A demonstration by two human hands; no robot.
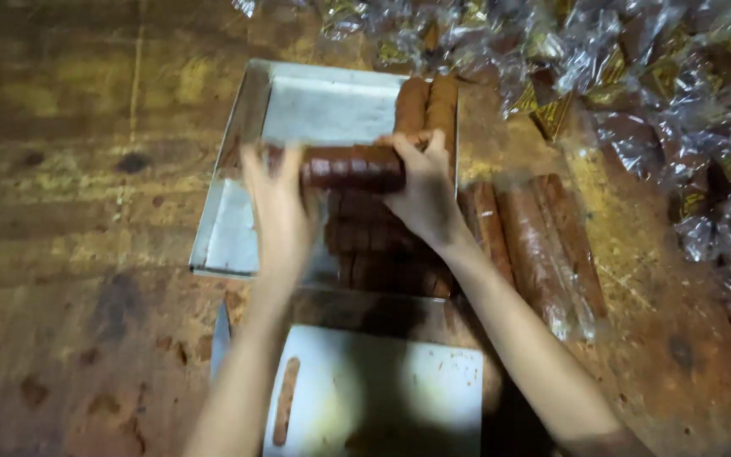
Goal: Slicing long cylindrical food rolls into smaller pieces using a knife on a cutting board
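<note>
Both my hands hold a row of dark brown sliced pieces (pixel 353 167) pressed together end to end over a shallow metal tray (pixel 239 118). My left hand (pixel 279 211) presses flat against the row's left end. My right hand (pixel 423 190) clamps the right end, fingers curled over the top. More rows of the same brown pieces (pixel 374 254) lie in the tray below the held row. Two uncut brown rolls (pixel 426 103) lie lengthwise in the tray's far right corner.
A white cutting board (pixel 382 393) with a thin brown strip (pixel 285 399) lies close to me. Wrapped brown logs (pixel 543 245) rest right of the tray. A heap of clear plastic-wrapped packets (pixel 636 68) fills the upper right. The surface is worn wood.
</note>
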